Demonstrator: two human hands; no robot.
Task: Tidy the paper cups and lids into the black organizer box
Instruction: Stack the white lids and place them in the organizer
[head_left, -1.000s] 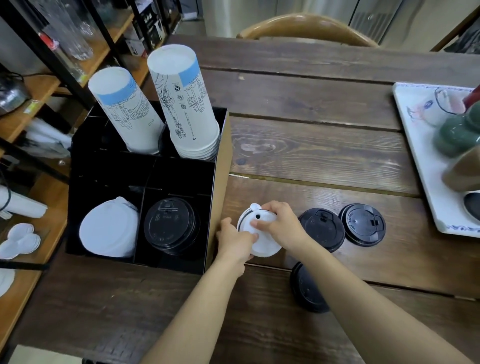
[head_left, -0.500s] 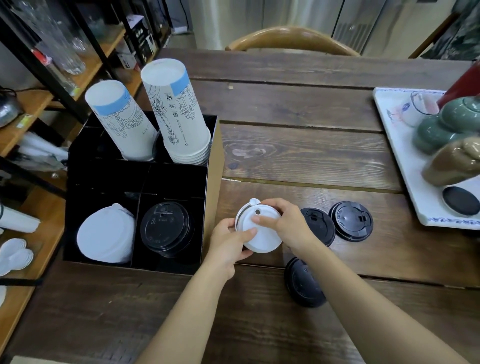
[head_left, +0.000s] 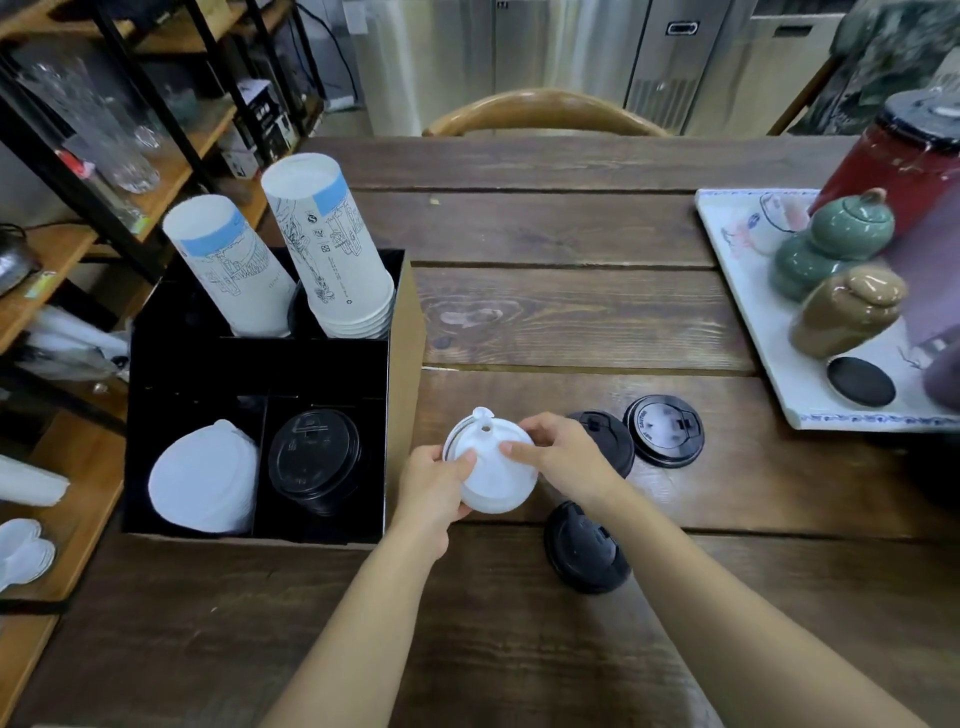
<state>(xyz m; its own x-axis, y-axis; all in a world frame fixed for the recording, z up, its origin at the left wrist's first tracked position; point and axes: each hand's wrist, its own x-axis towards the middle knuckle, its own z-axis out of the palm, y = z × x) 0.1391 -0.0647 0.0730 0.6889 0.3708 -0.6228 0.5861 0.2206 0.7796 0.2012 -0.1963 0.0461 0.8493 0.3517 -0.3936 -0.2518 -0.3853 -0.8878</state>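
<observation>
Both hands hold a small stack of white lids (head_left: 491, 475) just right of the black organizer box (head_left: 311, 371). My left hand (head_left: 434, 491) grips the stack's left edge; my right hand (head_left: 563, 457) pinches its right edge. In the box, two stacks of upturned paper cups (head_left: 332, 249) fill the far compartments. A white lid stack (head_left: 205, 480) and a black lid stack (head_left: 314, 460) sit in the near ones. Three black lids lie on the table: one (head_left: 665, 430) at the right, one (head_left: 608, 441) partly behind my right hand, one (head_left: 584, 548) by my right forearm.
A white tray (head_left: 748, 312) with ceramic jars and a red canister stands at the table's right edge. A shelf rack with glasses and more lids runs along the left. A wooden chair back (head_left: 545, 111) is at the far side.
The white lid stack has been lifted slightly off the table between both hands. The view has tilted up, so more of the far room shows.
</observation>
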